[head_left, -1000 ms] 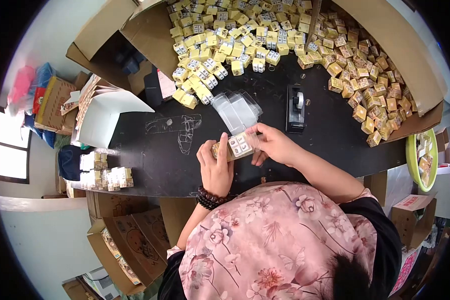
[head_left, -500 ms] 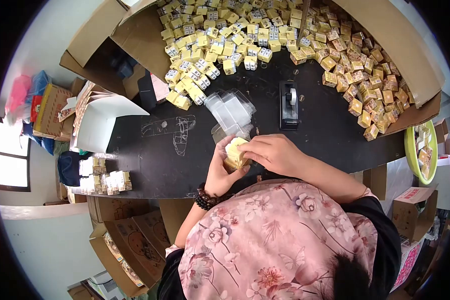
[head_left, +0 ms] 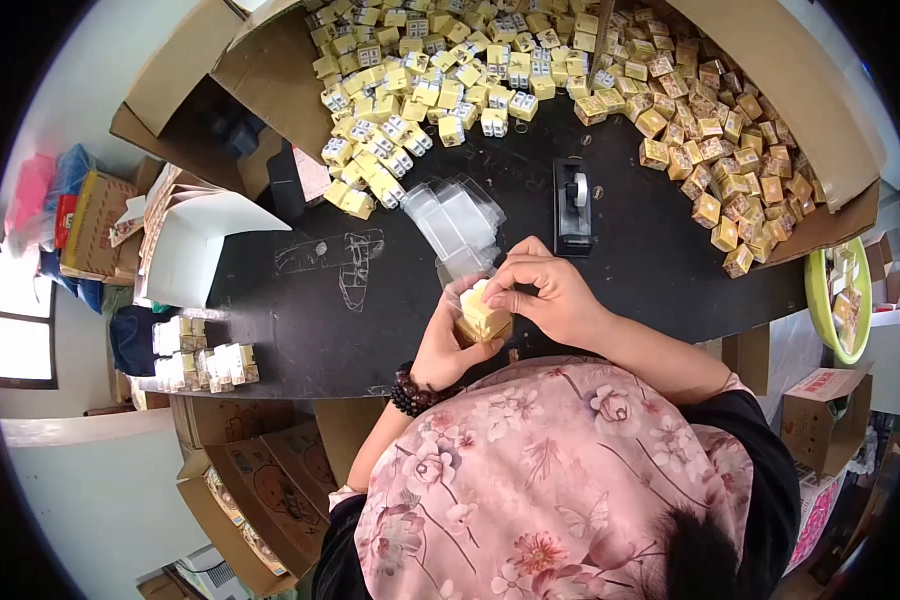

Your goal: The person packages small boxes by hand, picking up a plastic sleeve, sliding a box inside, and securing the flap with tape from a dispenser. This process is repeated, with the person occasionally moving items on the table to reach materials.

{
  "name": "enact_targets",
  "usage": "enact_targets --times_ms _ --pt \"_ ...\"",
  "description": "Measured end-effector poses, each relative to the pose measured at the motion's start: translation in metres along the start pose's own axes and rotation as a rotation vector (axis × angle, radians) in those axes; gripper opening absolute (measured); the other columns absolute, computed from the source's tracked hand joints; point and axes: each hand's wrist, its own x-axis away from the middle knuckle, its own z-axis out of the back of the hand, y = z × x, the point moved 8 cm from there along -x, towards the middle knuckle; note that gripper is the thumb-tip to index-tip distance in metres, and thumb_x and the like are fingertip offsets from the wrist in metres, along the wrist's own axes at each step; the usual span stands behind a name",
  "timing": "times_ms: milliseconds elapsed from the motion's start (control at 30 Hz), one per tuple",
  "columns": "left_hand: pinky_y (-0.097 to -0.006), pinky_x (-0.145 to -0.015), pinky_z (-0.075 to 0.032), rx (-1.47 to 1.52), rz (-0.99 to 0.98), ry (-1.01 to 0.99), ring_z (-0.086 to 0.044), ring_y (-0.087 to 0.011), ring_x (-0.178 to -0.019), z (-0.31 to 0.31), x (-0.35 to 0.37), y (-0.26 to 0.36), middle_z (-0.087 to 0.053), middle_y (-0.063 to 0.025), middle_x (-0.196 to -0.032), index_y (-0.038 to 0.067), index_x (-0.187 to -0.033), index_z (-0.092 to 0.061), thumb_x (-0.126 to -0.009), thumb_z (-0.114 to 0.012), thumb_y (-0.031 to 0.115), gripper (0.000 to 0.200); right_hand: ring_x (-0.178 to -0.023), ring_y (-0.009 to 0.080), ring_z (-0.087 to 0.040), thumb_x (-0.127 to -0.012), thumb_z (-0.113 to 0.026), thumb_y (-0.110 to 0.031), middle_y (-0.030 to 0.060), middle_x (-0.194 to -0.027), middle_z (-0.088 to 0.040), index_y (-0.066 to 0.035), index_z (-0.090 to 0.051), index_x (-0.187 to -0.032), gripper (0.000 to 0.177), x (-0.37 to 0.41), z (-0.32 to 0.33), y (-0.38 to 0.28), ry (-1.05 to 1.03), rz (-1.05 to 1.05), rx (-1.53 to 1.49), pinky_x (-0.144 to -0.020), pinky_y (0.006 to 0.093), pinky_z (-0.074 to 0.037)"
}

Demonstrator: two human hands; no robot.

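My left hand (head_left: pixel 445 345) is wrapped round a small yellow box (head_left: pixel 484 316) near the table's front edge. At the top of that box, my right hand (head_left: pixel 550 295) has thumb and forefinger pinched together; whatever lies between them is too small to name. Clear plastic cases (head_left: pixel 457 222) lie just beyond my hands. A black tape dispenser (head_left: pixel 573 210) stands to their right. Many yellow-and-white boxes (head_left: pixel 450 95) are heaped at the back, and orange-brown patterned boxes (head_left: pixel 725 185) at the back right.
Rows of small boxes (head_left: pixel 205 366) stand at the table's left edge. Beside them is an open white carton (head_left: pixel 185 255). A green-rimmed basket (head_left: pixel 818 310) is at the right. Cardboard walls (head_left: pixel 830 100) surround the heaps.
My right hand's fingers have drawn up and closed at the top of the box, which now stands more upright in my left hand. The view has shifted slightly.
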Motion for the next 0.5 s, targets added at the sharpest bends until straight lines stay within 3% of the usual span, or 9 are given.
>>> enact_targets --times_ms 133,200,300,367,500 --pt "-0.0314 -0.099 -0.043 -0.016 0.025 -0.019 -0.051 -0.0158 -0.116 0.000 -0.001 -0.006 -0.047 -0.0088 -0.127 0.001 -0.144 -0.023 -0.078 -0.068 -0.009 0.080 -0.097 0.0199 -0.049 -0.082 -0.075 -0.015 -0.0004 -0.087 -0.064 -0.010 -0.074 -0.092 0.011 0.003 -0.004 0.011 0.013 -0.086 -0.096 -0.086 0.0318 -0.043" --pt "-0.0321 -0.099 -0.044 -0.034 0.021 -0.032 -0.051 -0.0161 -0.116 -0.001 -0.002 -0.008 -0.047 -0.0088 -0.128 0.002 -0.144 -0.022 -0.078 -0.068 -0.009 0.081 -0.101 0.0211 -0.048 -0.082 -0.075 -0.014 0.0001 -0.093 -0.063 -0.010 -0.074 -0.091 0.010 0.003 -0.004 -0.004 0.014 0.102 0.119 -0.089 0.0318 -0.041" --pt "-0.0332 -0.101 -0.044 0.062 0.044 -0.027 -0.051 -0.0164 -0.118 -0.002 -0.001 -0.010 -0.048 -0.0085 -0.128 0.003 -0.145 -0.022 -0.078 -0.069 -0.010 0.082 -0.102 0.0209 -0.047 -0.080 -0.076 -0.013 -0.0007 -0.096 -0.061 -0.008 -0.073 -0.089 0.011 0.005 0.001 -0.007 0.076 0.202 0.115 -0.088 0.0311 -0.040" --pt "-0.0334 -0.101 -0.044 0.225 0.089 -0.030 -0.051 -0.0162 -0.119 -0.006 0.001 -0.010 -0.048 -0.0078 -0.129 0.004 -0.145 -0.022 -0.077 -0.070 -0.009 0.084 -0.102 0.0220 -0.047 -0.082 -0.074 -0.014 0.0004 -0.097 -0.060 -0.008 -0.072 -0.088 0.009 0.006 0.001 -0.008 0.071 0.197 0.076 -0.089 0.0321 -0.040" --pt "-0.0334 -0.100 -0.045 0.133 0.069 -0.054 -0.051 -0.0159 -0.118 -0.007 -0.003 -0.014 -0.049 -0.0070 -0.128 0.005 -0.146 -0.022 -0.077 -0.070 -0.010 0.085 -0.102 0.0244 -0.047 -0.084 -0.072 -0.014 0.0029 -0.096 -0.060 -0.006 -0.067 -0.086 0.009 0.006 0.000 -0.004 0.057 0.169 0.115 -0.089 0.0345 -0.040"
